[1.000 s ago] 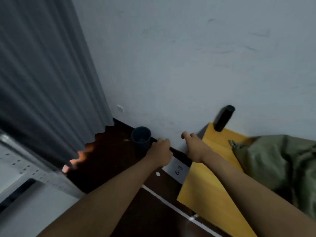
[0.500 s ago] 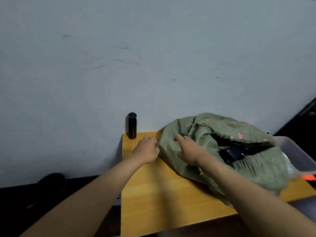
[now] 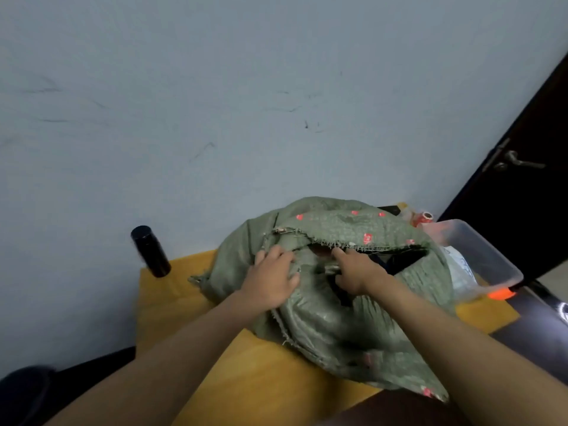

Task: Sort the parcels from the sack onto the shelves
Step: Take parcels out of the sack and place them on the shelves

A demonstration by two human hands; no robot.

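2 hands, left hand (image 3: 270, 284) and right hand (image 3: 356, 272), seemingly grip sack (image 3: 338, 321).

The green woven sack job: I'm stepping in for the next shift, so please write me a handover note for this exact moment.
Left hand: lies flat on the green woven sack, fingers straight, near its mouth.
Right hand: grips the frayed edge of the sack's mouth, with something dark beneath it.
The sack lies on the yellow wooden table, mouth open, dark contents showing inside.
Done: sack opened; no parcel out in view.
Left: pull the parcels out and sort them onto the shelves, which are out of view.
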